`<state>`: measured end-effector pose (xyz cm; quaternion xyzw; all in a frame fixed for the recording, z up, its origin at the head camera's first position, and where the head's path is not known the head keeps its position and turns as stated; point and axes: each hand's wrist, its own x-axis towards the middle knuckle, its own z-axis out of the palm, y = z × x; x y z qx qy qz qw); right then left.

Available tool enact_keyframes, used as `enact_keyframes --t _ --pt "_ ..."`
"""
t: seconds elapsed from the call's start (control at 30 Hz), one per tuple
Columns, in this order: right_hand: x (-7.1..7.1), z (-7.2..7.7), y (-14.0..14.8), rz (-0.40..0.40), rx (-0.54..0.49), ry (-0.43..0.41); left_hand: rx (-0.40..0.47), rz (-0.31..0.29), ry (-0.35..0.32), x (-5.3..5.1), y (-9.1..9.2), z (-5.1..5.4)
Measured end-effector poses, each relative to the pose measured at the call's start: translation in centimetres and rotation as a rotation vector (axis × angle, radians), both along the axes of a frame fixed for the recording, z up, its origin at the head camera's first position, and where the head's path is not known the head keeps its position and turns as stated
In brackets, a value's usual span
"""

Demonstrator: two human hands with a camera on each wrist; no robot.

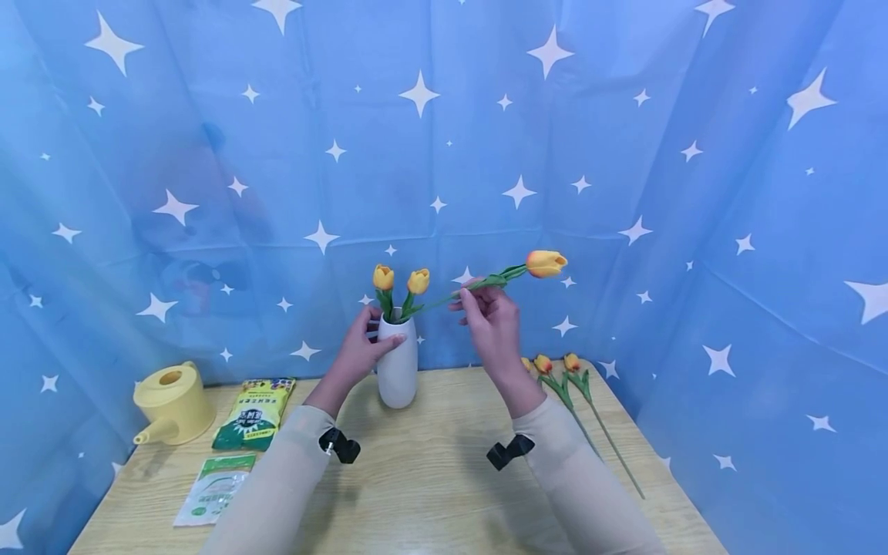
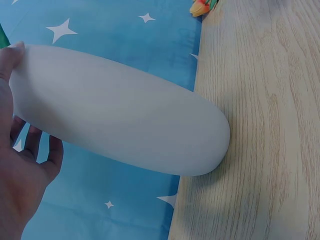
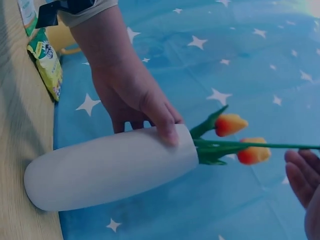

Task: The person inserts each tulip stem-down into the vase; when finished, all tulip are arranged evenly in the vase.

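A white vase (image 1: 398, 370) stands upright at the back of the table, and two yellow-orange tulips (image 1: 418, 281) rise from its mouth. My left hand (image 1: 362, 343) grips the vase near the rim, thumb across the front and fingers behind, as the left wrist view also shows around the vase (image 2: 120, 110). In my right hand (image 1: 494, 316), thumb and fingers pinch the green stem of another tulip (image 1: 546, 264). Its bloom points right and its stem end reaches the vase mouth; in the right wrist view the stem (image 3: 285, 146) passes by the two blooms.
More tulips (image 1: 572, 362) lie on the table (image 1: 409, 478) at the right, partly behind the right arm. At the left are a yellow watering can (image 1: 176, 405), a yellow-green bag (image 1: 257, 412) and a white-green packet (image 1: 216, 489). A blue star-patterned curtain (image 1: 444, 154) hangs behind.
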<state>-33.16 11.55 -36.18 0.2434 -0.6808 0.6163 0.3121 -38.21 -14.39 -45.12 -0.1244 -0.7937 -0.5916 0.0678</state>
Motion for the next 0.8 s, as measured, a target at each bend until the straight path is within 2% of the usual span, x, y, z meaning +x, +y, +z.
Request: enact_keyframes --t 0.33,0.63,0.8 --pt "-0.5 -0.1 -2.7 -0.029 0.16 -0.015 0.01 -0.001 0.004 -0.1 0.1 -0.1" --pt "-1.6 0.1 -4.4 -0.148 0.416 0.061 0.022 -0.013 0.014 -0.2 0.1 -0.1" --pt "-1.8 0.8 -5.4 -0.14 0.534 0.016 0.036 -0.02 0.015 -0.2 0.0 -0.1"
